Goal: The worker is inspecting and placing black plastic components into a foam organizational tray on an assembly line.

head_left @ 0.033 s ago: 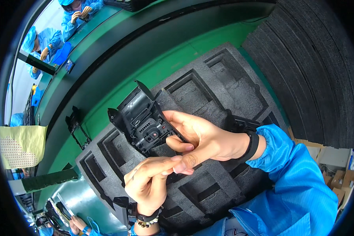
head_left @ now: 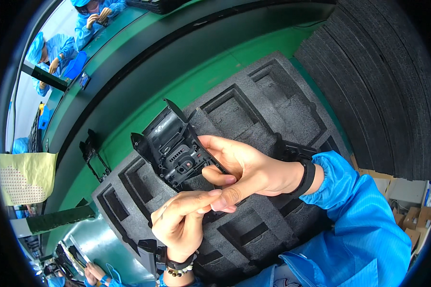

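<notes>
A black plastic housing [head_left: 179, 155], with moulded ribs, slots and a small red spot inside, is tilted above the grey foam tray [head_left: 316, 103]. Its right edge rests against the fingers of my right hand [head_left: 244, 167], which are closed around it. My left hand [head_left: 179, 217] is closed in a pinch just below the housing. Its thumb and index tip meet my right thumb and fingertips. Whatever lies between those fingertips is hidden or too small to make out.
Foam sheets [head_left: 368, 91] are stacked at the right. A black frame-like part [head_left: 92, 152] stands on the green bench to the left. Nearby hangs a pale yellow sheet [head_left: 26, 177] with rows of small dots. Co-workers in blue [head_left: 62, 45] sit at the upper left; another person's hands [head_left: 95, 273] show lower left.
</notes>
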`<state>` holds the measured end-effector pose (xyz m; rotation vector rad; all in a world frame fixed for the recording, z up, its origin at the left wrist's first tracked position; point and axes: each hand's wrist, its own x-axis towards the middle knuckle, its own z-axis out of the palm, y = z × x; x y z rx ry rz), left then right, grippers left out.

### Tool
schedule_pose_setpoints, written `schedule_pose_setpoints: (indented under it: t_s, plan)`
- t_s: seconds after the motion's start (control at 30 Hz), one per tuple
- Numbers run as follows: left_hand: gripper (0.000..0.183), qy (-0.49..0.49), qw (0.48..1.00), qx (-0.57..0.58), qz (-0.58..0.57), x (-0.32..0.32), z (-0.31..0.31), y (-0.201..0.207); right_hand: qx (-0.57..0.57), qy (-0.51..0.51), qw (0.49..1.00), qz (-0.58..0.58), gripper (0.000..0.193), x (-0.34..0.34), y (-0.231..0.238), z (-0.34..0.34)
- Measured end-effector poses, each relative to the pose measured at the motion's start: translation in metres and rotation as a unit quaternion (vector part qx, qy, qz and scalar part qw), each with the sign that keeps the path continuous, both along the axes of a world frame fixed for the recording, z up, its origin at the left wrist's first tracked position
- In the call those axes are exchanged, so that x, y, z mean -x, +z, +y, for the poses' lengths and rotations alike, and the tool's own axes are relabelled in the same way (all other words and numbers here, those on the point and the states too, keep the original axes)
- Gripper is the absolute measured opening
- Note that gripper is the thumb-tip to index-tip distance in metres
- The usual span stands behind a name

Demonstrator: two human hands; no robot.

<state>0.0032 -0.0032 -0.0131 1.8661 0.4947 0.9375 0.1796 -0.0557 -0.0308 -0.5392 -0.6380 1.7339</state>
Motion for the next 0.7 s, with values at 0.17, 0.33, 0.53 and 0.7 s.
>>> schedule_pose_setpoints:
  t_s: [0.17,0.33,0.53,0.7]
  plan:
    - [0.014,0.0,1.0,0.021,-0.008,0.0009,-0.0003,0.0,0.005,0.008,1.0,0.028,0.08,0.0021,0.0022,-0.0009]
    - [0.017,-0.059,0.988,0.138,-0.03,0.0056,0.0015,-0.0031,0.011,0.011,0.999,0.031,0.089,0.0007,0.0018,-0.0017]
    - [0.022,-0.124,0.959,0.244,-0.076,0.002,-0.0014,0.001,0.003,0.004,1.0,-0.002,0.088,0.001,0.0029,-0.0001]
    - [0.021,-0.122,0.942,0.296,-0.099,0.0021,-0.0051,0.0034,-0.008,-0.012,1.0,-0.018,0.088,0.0002,0.0042,0.0]
